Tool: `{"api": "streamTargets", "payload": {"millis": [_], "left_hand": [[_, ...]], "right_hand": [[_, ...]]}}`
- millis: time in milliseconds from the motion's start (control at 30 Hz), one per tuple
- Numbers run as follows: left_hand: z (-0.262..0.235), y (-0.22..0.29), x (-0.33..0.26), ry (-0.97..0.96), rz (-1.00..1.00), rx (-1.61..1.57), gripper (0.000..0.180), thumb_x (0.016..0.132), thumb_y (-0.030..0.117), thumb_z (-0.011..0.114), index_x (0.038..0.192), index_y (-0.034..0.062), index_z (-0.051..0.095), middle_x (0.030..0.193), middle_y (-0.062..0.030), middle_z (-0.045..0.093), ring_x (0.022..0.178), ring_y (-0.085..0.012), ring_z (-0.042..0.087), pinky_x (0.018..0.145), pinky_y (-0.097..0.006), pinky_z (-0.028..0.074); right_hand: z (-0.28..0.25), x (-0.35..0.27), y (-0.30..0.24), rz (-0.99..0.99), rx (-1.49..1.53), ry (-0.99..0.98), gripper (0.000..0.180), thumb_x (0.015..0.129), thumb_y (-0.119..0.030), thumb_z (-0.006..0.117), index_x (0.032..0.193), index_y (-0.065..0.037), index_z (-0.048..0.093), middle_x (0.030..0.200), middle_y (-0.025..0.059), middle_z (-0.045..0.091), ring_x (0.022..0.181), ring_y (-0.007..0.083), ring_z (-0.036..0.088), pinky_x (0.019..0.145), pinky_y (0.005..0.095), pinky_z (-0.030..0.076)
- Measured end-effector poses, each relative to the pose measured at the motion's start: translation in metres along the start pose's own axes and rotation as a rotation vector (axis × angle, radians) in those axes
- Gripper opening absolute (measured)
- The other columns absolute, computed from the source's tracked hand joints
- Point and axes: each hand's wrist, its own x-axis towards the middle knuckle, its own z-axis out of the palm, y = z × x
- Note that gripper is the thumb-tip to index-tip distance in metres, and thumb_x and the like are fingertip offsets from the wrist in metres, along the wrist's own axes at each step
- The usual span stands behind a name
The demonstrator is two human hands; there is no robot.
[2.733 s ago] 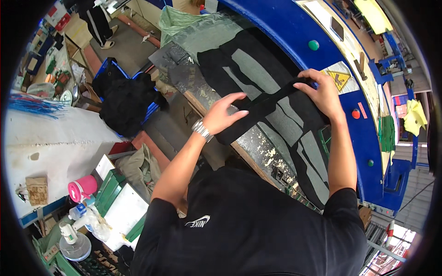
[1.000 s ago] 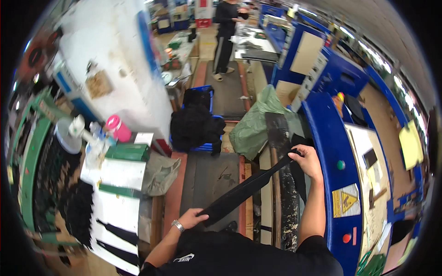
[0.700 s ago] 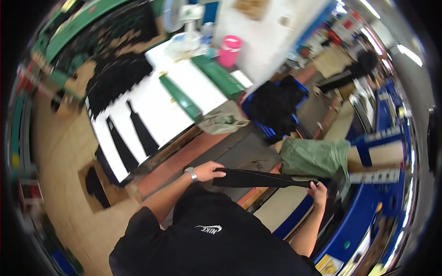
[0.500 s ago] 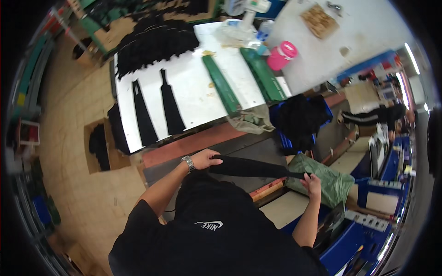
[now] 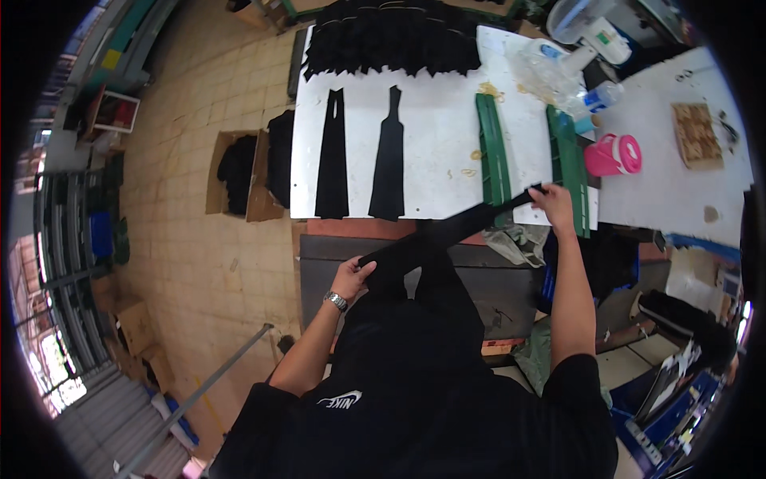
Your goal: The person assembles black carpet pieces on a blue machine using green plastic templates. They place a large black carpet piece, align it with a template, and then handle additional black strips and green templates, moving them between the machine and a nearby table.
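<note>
A long black knitted-looking fabric panel (image 5: pixel 447 233) is stretched slantwise between my two hands, in front of the white table's near edge. My left hand (image 5: pixel 351 279), with a metal watch at the wrist, pinches its wider lower end. The narrow upper end is gripped by my right hand (image 5: pixel 555 209), which is over the table's near right corner. Two similar black pieces lie flat on the white table (image 5: pixel 439 136): a tapered one with a small slit (image 5: pixel 333 160) and one with a narrow neck (image 5: pixel 388 168). Behind them spreads a heap of black fabric pieces (image 5: pixel 391 40).
Two long green bars (image 5: pixel 495 152) lie on the table's right part, near scattered rubber bands. Farther right are a pink jug (image 5: pixel 614 156) and a clear plastic bag (image 5: pixel 550 76). A cardboard box (image 5: pixel 259 184) of black fabric stands left. Another person (image 5: pixel 690 319) is at far right.
My view and body have turned rightward, bringing the table squarely ahead. My right hand has risen toward the table, so the panel now slants up to the right. Both hands keep their grip.
</note>
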Motion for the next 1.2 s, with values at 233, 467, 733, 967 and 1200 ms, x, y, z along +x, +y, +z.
{"api": "streamTargets", "payload": {"millis": [233, 467, 733, 967, 1200], "left_hand": [[0.014, -0.038, 0.030, 0.346, 0.038, -0.289, 0.024, 0.094, 0.017, 0.070, 0.112, 0.0033, 0.062, 0.102, -0.0079, 0.071, 0.089, -0.0189, 0.071, 0.078, -0.036, 0.061], [0.058, -0.051, 0.077, 0.532, 0.009, -0.382, 0.029, 0.095, 0.021, 0.069, 0.116, 0.0031, 0.059, 0.105, -0.0101, 0.070, 0.093, -0.0217, 0.071, 0.080, -0.038, 0.060], [0.066, -0.028, 0.115, 0.596, -0.090, -0.542, 0.040, 0.097, 0.021, 0.066, 0.130, 0.0039, 0.050, 0.121, -0.0144, 0.063, 0.107, -0.0280, 0.067, 0.087, -0.043, 0.058], [0.060, -0.030, 0.071, 0.472, -0.359, -0.070, 0.050, 0.098, 0.022, 0.065, 0.140, 0.0040, 0.046, 0.115, -0.0128, 0.066, 0.102, -0.0251, 0.068, 0.080, -0.036, 0.057], [0.029, -0.020, 0.050, 0.265, -0.241, 0.365, 0.038, 0.098, 0.017, 0.062, 0.133, 0.0042, 0.054, 0.103, -0.0097, 0.071, 0.090, -0.0177, 0.070, 0.070, -0.030, 0.056]], "right_hand": [[0.135, 0.178, -0.026, -0.219, 0.292, -0.338, 0.022, 0.089, -0.015, 0.073, 0.090, 0.005, 0.066, 0.071, 0.0085, 0.067, 0.061, 0.0134, 0.064, 0.057, 0.0274, 0.049], [0.242, 0.279, -0.100, -0.456, 0.066, -0.418, 0.016, 0.088, -0.016, 0.070, 0.093, -0.001, 0.068, 0.071, 0.0098, 0.067, 0.062, 0.0173, 0.066, 0.062, 0.0310, 0.050], [0.322, 0.339, -0.129, -0.475, -0.062, -0.276, 0.040, 0.085, -0.025, 0.076, 0.115, -0.002, 0.065, 0.102, 0.0171, 0.069, 0.095, 0.0335, 0.065, 0.086, 0.0393, 0.051], [0.303, 0.231, -0.060, -0.528, -0.001, -0.060, 0.067, 0.090, -0.024, 0.069, 0.144, 0.002, 0.038, 0.134, 0.0281, 0.048, 0.126, 0.0430, 0.046, 0.108, 0.0443, 0.040], [0.200, 0.017, 0.025, -0.159, -0.080, -0.930, 0.029, 0.085, -0.028, 0.073, 0.100, -0.003, 0.067, 0.088, 0.0173, 0.070, 0.083, 0.0331, 0.068, 0.074, 0.0409, 0.054]]}}
